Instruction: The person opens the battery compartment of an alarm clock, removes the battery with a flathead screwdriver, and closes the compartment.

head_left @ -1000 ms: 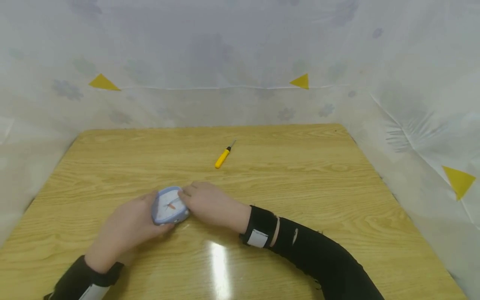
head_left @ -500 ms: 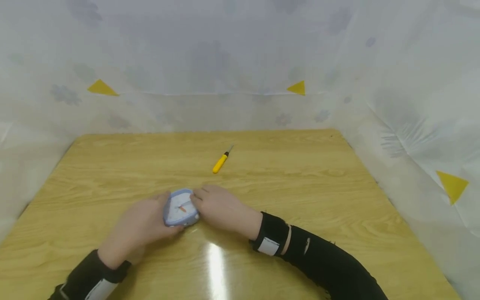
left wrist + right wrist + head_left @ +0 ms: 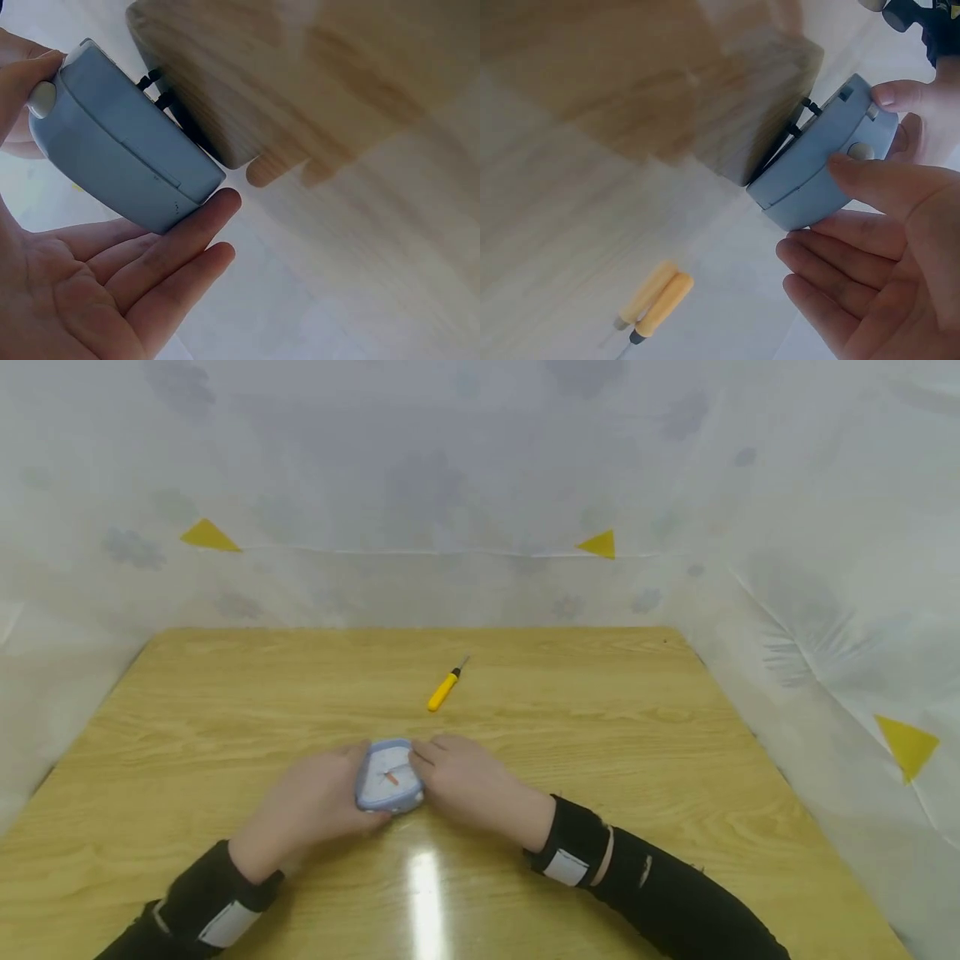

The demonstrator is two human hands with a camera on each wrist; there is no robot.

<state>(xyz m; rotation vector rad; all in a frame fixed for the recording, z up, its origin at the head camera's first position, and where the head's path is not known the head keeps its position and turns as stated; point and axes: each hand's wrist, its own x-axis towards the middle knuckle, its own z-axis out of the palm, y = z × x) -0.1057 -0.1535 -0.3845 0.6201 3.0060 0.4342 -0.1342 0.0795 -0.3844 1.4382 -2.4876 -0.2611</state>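
A light-blue alarm clock (image 3: 390,777) with a white face and an orange hand is held low over the table by both hands, its face turned upward. My left hand (image 3: 311,802) grips its left side. My right hand (image 3: 480,785) holds the right side, the thumb near a white round knob in the right wrist view. From the wrist cameras, the clock's blue casing (image 3: 135,142) shows side-on, with two small black pegs on the back, close to the glossy tabletop. The fingers of each hand lie along its edge.
A screwdriver (image 3: 444,690) with a yellow handle lies on the wooden table (image 3: 600,710), beyond the clock. Pale patterned sheeting (image 3: 420,460) with yellow triangles hangs behind and beside the table. Light glares off the near tabletop.
Both hands have shifted to the right across the table, carrying the clock between them. The screwdriver lies in the same place; the head view has tilted slightly.
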